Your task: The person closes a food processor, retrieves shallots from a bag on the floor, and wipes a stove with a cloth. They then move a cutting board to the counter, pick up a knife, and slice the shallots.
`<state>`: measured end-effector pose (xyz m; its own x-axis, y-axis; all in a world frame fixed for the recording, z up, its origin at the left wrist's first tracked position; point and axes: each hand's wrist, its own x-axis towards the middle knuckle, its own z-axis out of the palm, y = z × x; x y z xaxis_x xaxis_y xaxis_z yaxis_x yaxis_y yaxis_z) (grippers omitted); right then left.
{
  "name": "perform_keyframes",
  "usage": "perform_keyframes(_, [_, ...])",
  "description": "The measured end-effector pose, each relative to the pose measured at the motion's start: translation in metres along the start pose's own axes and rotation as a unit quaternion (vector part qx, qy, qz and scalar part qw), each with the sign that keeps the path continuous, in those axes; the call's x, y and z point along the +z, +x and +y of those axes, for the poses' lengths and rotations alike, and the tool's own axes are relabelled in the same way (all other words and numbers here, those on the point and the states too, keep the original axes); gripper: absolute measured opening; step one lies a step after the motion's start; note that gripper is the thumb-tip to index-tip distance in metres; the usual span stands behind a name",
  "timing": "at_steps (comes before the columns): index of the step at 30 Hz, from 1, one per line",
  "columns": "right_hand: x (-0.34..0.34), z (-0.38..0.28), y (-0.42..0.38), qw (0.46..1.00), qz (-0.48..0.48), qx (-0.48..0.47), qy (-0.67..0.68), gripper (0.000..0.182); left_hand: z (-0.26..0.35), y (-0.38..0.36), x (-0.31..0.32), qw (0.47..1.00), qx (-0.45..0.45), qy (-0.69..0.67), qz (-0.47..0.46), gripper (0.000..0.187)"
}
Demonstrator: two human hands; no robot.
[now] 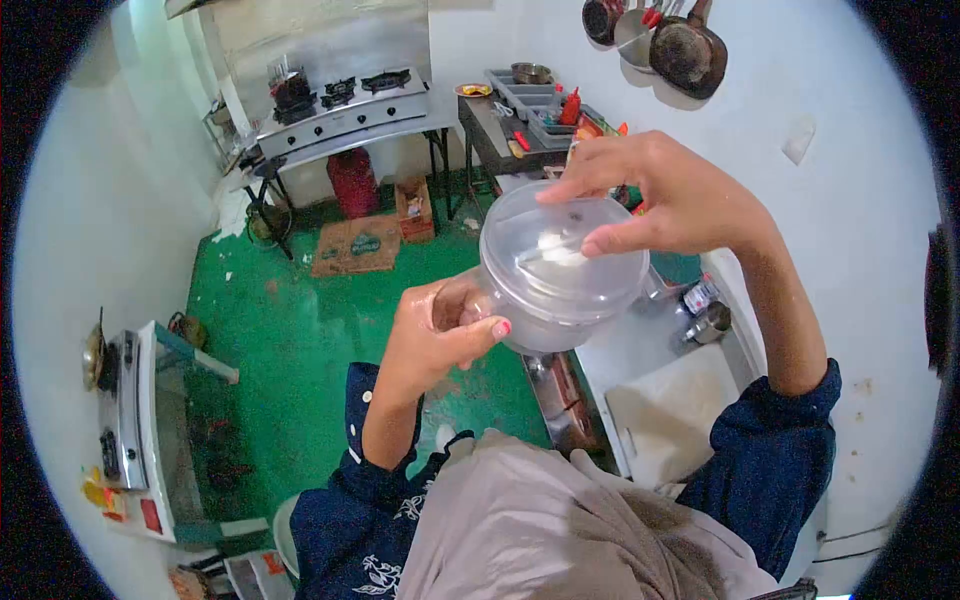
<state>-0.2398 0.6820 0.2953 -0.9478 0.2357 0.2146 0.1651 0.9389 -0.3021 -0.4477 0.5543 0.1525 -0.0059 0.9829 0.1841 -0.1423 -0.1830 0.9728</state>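
In front of my chest a round, clear plastic container (550,333) is raised, tilted so that its top faces me. A see-through domed lid (520,240) sits on it, with a thick rim around the edge. My left hand (430,330) is closed around the container's left side, thumb forward; its other fingers are partly hidden behind the clear wall. From above, my right hand (660,195) grips the lid, its thumb on the near part and its fingers over the far part. Nothing shows clearly inside the container.
A worktop on the right bears a white cutting board (670,410) and a metal cup (712,322). Behind it stand a grey compartment tray (515,95) and a red sauce bottle (571,107). A gas stove (345,120) is at the back, another cooker (125,410) at the left.
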Motion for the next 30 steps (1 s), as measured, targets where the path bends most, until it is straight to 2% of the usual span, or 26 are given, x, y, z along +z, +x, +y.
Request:
perform_keyframes(5, [0.0,0.015,0.069,0.997,0.032,0.057,0.027,0.043,0.015,0.042,-0.065,1.0,0.014,-0.006,0.012,0.025])
perform_keyframes(7, [0.008,0.028,0.092,0.997,0.05,0.048,0.027,0.043,0.014,0.056,-0.088,1.0,0.019,0.001,0.014,0.026])
perform_keyframes(14, [0.005,0.052,0.143,0.997,0.041,0.058,0.009,0.044,0.02,0.092,-0.126,0.998,0.034,0.015,0.045,0.027])
perform_keyframes(20, [0.004,0.067,0.157,1.0,0.018,0.001,0.008,0.044,0.024,0.101,-0.133,0.996,0.048,0.041,0.059,0.027])
perform_keyframes(23, [0.01,0.077,0.157,0.998,0.05,-0.016,0.033,0.045,0.024,0.102,-0.127,0.994,0.06,0.031,0.086,0.027])
perform_keyframes(30, [0.019,0.082,0.148,0.997,0.069,0.013,0.01,0.046,0.016,0.104,-0.113,0.99,0.078,0.016,0.12,0.028])
